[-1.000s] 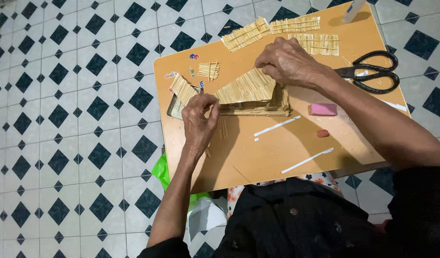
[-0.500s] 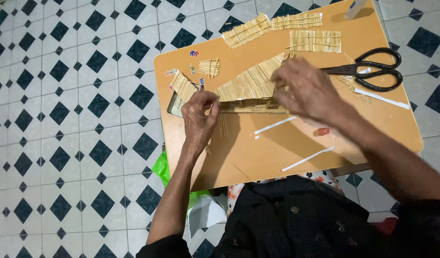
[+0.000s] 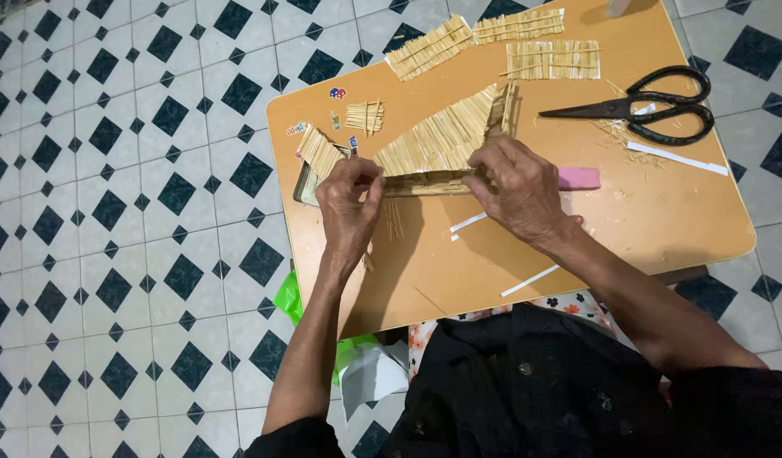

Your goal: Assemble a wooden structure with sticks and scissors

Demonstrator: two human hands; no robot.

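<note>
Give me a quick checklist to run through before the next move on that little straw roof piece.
1. Both hands on the piece: ok. The left hand pinches the near left end of the straw roof panel and the right hand presses on its near right end.
2. Piece supported: ok. It rests on the orange table.
3. Scissors out of the way: ok. The black scissors lie to the right, apart from both hands.
4. Spare straw mats to hand: ok. Three straw mats lie at the far edge.
5. Joint under the fingers aligned: cannot tell, the hands cover it.
6. Pink eraser clear: not ok, it lies right beside the right hand.
</note>
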